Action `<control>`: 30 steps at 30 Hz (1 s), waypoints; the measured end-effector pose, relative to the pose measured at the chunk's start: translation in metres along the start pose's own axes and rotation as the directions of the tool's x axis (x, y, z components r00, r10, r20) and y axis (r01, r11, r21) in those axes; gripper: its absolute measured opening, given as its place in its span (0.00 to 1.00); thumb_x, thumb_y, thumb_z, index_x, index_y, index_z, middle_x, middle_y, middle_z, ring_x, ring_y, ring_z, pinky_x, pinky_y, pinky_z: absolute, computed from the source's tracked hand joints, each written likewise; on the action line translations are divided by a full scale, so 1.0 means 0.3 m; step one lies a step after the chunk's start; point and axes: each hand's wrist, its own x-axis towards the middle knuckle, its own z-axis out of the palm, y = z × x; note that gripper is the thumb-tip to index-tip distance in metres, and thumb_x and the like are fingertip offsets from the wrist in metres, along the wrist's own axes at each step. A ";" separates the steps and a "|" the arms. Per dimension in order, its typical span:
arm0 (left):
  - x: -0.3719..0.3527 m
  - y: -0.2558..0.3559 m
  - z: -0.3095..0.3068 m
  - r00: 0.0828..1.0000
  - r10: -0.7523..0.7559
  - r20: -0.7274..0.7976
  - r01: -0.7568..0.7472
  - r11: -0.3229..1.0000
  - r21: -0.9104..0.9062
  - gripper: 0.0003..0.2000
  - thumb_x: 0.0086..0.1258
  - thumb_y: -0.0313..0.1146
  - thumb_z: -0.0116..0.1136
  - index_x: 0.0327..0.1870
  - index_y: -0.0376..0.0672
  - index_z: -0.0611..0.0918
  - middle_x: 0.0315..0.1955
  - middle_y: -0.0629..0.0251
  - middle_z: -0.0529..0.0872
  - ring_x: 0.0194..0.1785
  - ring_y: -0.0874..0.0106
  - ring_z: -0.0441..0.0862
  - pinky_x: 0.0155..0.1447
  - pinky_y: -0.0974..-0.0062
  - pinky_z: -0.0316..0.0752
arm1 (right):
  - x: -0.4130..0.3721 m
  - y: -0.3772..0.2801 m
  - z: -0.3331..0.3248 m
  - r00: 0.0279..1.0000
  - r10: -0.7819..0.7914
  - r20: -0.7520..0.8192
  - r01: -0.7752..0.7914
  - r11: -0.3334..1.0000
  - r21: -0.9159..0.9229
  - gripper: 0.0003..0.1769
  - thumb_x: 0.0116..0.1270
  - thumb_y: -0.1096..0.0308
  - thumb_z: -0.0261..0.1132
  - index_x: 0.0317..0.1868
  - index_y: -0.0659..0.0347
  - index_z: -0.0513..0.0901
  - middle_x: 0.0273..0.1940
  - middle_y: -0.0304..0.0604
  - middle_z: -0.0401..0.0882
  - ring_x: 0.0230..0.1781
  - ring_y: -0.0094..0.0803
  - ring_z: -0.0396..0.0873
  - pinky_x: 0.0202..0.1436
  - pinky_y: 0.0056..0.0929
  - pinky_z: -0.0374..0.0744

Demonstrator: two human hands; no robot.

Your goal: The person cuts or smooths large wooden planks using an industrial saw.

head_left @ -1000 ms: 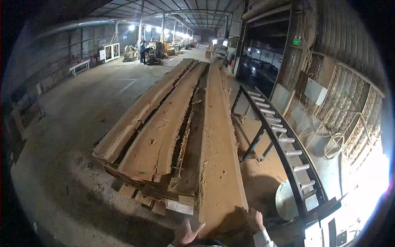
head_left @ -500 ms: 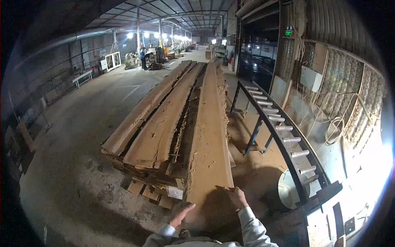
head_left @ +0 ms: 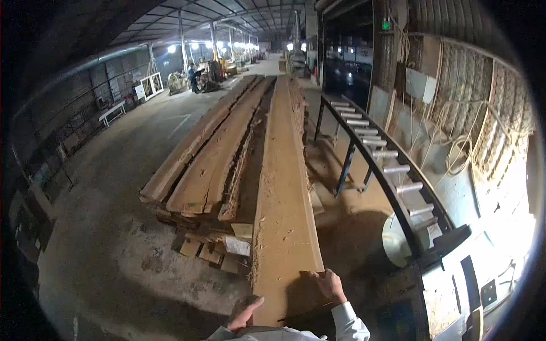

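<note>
Concrete floor (head_left: pixel 108 187): dusty, under and around the stack; a painted line shows at left.
Board stack (head_left: pixel 213 165): rough-edged boards lying lengthwise, with dark gaps between them; short blocks show low at the near end.
Long plank (head_left: pixel 284 227): flat, rightmost of the upper boards. Long axis runs from the wearer's body straight out towards the far end of the shed; near end projects past its neighbours, between the hands.
Roller stand (head_left: pixel 409 187): right of the stack and apart from it, rollers set crosswise in a dark frame.
Distant person (head_left: pixel 194 78): upright, far left, beside machinery.
Round bin (head_left: pixel 395 244): pale, below the stand's near end.
Right hand (head_left: pixel 330 286): closed on the plank's right edge, slightly farther up its length than the other.
Left hand (head_left: pixel 244 314): at the left edge, nearer the body; thumb towards the top face, fingers hidden, grip cannot be told.
</note>
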 end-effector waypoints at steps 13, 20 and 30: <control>-0.102 -0.075 -0.100 0.933 0.217 -0.288 -0.207 0.976 0.068 0.15 0.66 0.41 0.64 0.40 0.37 0.82 0.34 0.66 0.85 0.40 0.75 0.79 0.46 0.72 0.74 | -0.134 -0.072 0.122 0.995 0.094 -0.017 -0.095 0.975 -0.202 0.38 0.57 0.36 0.68 0.40 0.69 0.73 0.36 0.64 0.82 0.41 0.58 0.82 0.41 0.46 0.79; -0.243 0.103 -0.015 0.804 0.508 -0.311 -0.286 0.787 0.547 0.22 0.67 0.49 0.62 0.36 0.32 0.79 0.32 0.51 0.84 0.37 0.58 0.82 0.41 0.64 0.73 | -0.185 -0.065 0.173 0.990 -0.017 -0.141 -0.006 0.986 -0.165 0.35 0.56 0.40 0.71 0.35 0.72 0.78 0.37 0.64 0.82 0.41 0.56 0.82 0.41 0.45 0.80; -0.359 0.126 -0.356 0.858 0.399 -0.324 -0.148 0.795 0.589 0.33 0.58 0.56 0.67 0.51 0.31 0.76 0.39 0.50 0.84 0.40 0.58 0.82 0.48 0.63 0.75 | -0.356 -0.197 0.465 0.988 0.062 -0.143 -0.085 0.983 -0.164 0.36 0.55 0.39 0.70 0.37 0.71 0.77 0.35 0.63 0.83 0.40 0.57 0.82 0.42 0.45 0.80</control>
